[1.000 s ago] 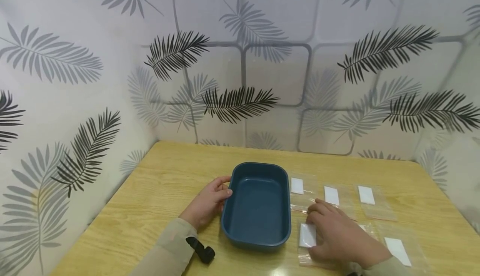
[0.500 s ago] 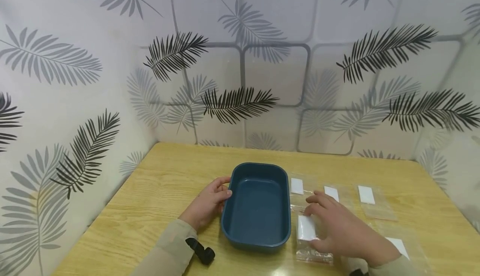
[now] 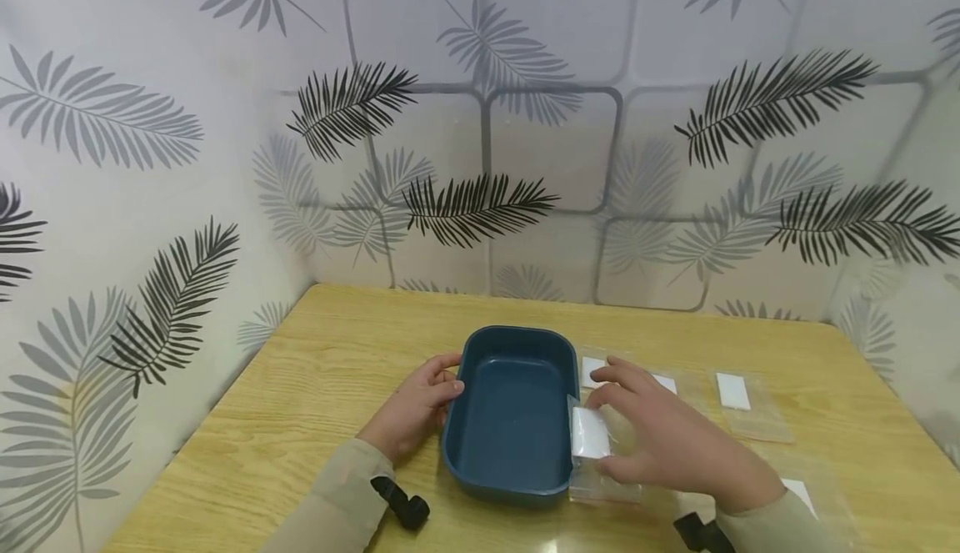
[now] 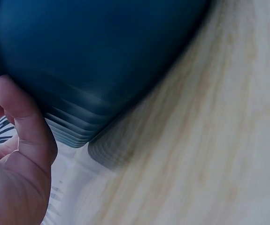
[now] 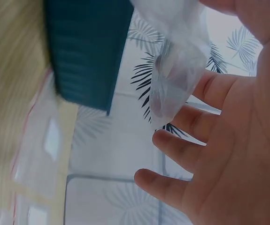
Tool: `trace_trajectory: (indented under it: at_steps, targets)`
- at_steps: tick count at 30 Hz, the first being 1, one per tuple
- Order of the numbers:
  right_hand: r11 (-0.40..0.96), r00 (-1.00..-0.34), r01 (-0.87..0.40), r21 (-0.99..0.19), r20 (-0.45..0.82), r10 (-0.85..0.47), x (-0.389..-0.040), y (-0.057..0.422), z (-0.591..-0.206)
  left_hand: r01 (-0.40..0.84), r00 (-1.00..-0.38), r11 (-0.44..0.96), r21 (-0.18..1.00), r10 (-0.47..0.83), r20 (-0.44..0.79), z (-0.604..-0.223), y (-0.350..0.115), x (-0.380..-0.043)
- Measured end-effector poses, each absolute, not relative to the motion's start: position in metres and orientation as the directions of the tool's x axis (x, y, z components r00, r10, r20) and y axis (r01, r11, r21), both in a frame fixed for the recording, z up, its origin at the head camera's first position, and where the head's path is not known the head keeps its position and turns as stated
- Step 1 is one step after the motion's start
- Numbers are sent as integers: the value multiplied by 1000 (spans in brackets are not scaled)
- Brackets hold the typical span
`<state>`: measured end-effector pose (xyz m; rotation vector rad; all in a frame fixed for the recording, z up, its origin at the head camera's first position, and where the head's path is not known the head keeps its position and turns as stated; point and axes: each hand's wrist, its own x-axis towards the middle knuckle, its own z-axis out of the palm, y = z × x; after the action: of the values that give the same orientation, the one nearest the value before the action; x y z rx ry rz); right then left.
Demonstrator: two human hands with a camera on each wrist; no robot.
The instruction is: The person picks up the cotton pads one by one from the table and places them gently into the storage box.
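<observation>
While the right hand (image 3: pixel 667 436) holds one see-through bag (image 3: pixel 592 451), other bags (image 3: pixel 761 419) on the table (image 3: pixel 360 336): four in sight, right of the box (image 3: pixel 513 436), each with a white insert (image 3: pixel 732 391); more could be hidden behind that hand.
Box: one, dark blue, long axis running from the person toward the patterned wall (image 3: pixel 525 153).
Held bag's place: at the box's right side, overlapping its rim in the head view; whether it touches cannot be told.
Held bag's direction: long axis roughly along the box's, reddish strip at the end nearer the person.
Right hand: thumb and forefinger pinch the bag, other fingers spread apart.
Left hand (image 3: pixel 411 409): thumb and forefinger parted, touching the box's left side; whether they pinch its rim cannot be told.
Sleeves (image 3: pixel 333 495): two, beige.
</observation>
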<state>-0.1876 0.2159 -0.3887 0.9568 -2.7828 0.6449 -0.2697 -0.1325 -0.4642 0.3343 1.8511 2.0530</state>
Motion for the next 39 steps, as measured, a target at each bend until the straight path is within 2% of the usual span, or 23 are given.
trace_trajectory:
  at_steps: [5, 12, 23, 33, 39]
  targets:
    - [705, -792, -611, -361, 274, -546, -197, 199, -382, -107, -906, -82, 991, 418, -63, -466, -133, -270]
    - [724, -821, -569, -391, 223, -525, -207, 173, -375, -112, -904, -90, 990, 422, -64, -466, -133, -271]
    - [780, -850, -524, -342, 268, -454, -229, 136, -380, -114, -914, -93, 989, 399, -68, -467, -131, -271]
    - [834, -868, -485, -265, 264, -421, -238, 131, -395, -97, -919, -80, 992, 389, -59, -469, -131, -272]
    - [837, -881, -462, -293, 259, -396, -242, 141, -397, -95, -917, -84, 992, 394, -55, -469, -130, -272]
